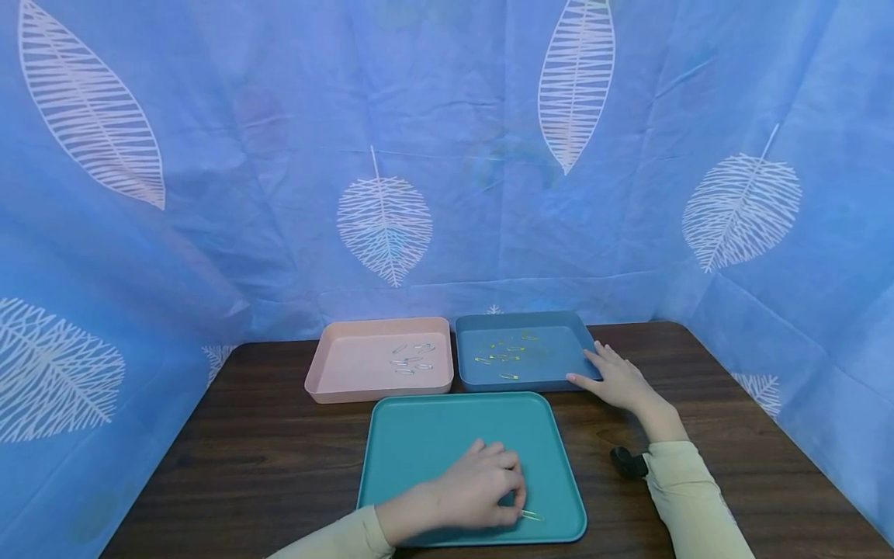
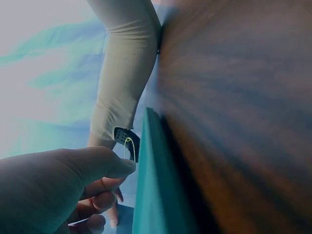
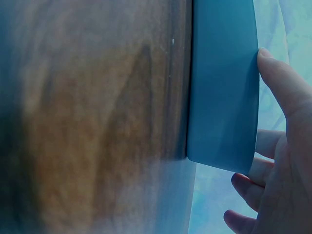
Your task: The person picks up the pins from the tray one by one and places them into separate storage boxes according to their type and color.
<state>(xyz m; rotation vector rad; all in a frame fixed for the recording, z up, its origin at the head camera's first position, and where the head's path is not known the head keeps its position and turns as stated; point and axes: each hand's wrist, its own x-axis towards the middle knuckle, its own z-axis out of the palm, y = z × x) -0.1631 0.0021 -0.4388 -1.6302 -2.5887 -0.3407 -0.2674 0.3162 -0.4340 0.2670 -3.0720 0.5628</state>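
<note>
The left hand (image 1: 482, 489) has its fingers curled, pinching a gold paper clip (image 1: 532, 515) that lies near the front edge of the teal tray (image 1: 419, 435). The clip looks tiny, light, thin and a bit slippery, so I think it is best nipped at one end with the fingertips. The right hand (image 1: 615, 380) rests with straight fingers on the corner of the blue tray (image 1: 475, 326). The clips in the blue tray and pink tray (image 1: 335, 373) are too small to count. Both wrist views are blurry.

Dark wooden table (image 1: 733, 435) — blue leaf-print cloth backdrop (image 1: 447, 155) all around.
</note>
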